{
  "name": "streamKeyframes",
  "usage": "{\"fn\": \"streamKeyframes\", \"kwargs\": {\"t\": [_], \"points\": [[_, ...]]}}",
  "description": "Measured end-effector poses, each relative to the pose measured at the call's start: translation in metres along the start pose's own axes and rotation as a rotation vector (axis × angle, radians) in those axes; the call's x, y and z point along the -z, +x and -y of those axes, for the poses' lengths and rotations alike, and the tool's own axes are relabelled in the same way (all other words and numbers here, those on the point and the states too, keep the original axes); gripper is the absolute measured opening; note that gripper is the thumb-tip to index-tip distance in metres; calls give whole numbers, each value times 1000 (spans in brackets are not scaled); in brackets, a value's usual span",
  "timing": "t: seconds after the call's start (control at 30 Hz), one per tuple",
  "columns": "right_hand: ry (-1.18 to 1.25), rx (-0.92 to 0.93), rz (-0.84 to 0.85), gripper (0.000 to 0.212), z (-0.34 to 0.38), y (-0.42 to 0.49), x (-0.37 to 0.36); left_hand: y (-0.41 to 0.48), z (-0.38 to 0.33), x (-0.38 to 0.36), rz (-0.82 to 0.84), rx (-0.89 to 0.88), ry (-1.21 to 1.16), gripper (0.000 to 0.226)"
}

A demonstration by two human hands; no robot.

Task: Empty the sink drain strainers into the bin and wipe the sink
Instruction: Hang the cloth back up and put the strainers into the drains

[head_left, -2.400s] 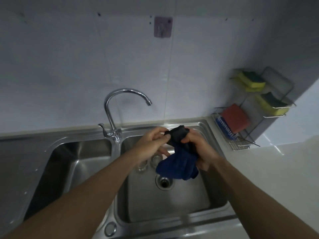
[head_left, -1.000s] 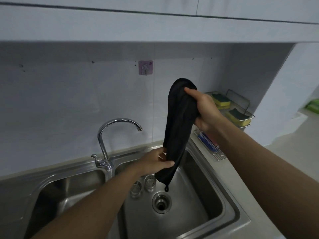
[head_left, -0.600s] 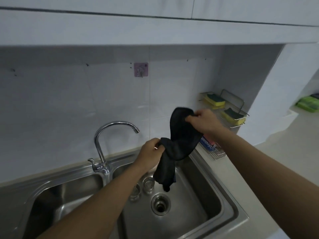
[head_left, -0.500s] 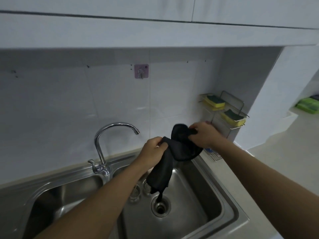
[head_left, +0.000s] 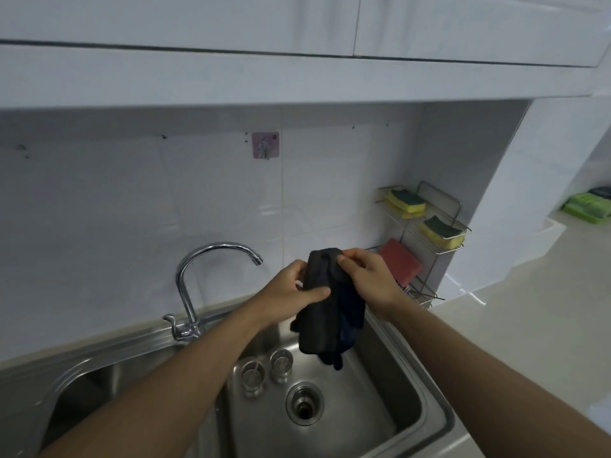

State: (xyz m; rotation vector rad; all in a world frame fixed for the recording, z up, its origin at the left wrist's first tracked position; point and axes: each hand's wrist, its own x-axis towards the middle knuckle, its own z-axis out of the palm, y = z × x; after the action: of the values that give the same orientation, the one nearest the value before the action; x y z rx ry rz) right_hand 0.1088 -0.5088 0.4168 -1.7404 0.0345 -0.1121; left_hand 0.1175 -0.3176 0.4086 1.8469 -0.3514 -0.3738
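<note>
Head view: I am holding the dark cloth (head_left: 325, 319) in both hands above the drain (head_left: 305, 404). My left hand (head_left: 291, 289) is clamping its middle, thumb across the front, and my right hand (head_left: 367, 279) is pinching its top edge. A second ago I was stretching it tall; now I am folding it short, probably readying to wipe the sink (head_left: 396, 375). Both strainers (head_left: 253, 375) are standing just left of the drain, out of it.
</note>
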Motion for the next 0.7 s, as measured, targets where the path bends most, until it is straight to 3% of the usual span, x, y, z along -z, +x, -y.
{"fn": "streamKeyframes", "kwargs": {"t": [0.1, 0.2, 0.3, 0.43, 0.57, 0.63, 0.7], "points": [[14, 6, -42, 16, 7, 3, 0, -9, 21, 6, 92, 61, 123, 29], [-103, 5, -7, 14, 10, 5, 7, -10, 25, 10, -52, 69, 19, 4], [-407, 77, 64, 28, 8, 3, 15, -4, 5, 14, -191, 72, -140, 11], [-380, 159, 242, 61, -3, -7, 18, 4, -24, 16, -203, 101, -187, 22], [-415, 386, 242, 75, -16, -17, 9, 9, -35, 7, -164, 120, -213, 28], [-366, 461, 224, 67, -16, -22, 2, 11, -37, 8, -175, 137, -251, 30], [-280, 503, 178, 45, -16, -23, -4, 12, -37, 15, -183, 141, -220, 31]]}}
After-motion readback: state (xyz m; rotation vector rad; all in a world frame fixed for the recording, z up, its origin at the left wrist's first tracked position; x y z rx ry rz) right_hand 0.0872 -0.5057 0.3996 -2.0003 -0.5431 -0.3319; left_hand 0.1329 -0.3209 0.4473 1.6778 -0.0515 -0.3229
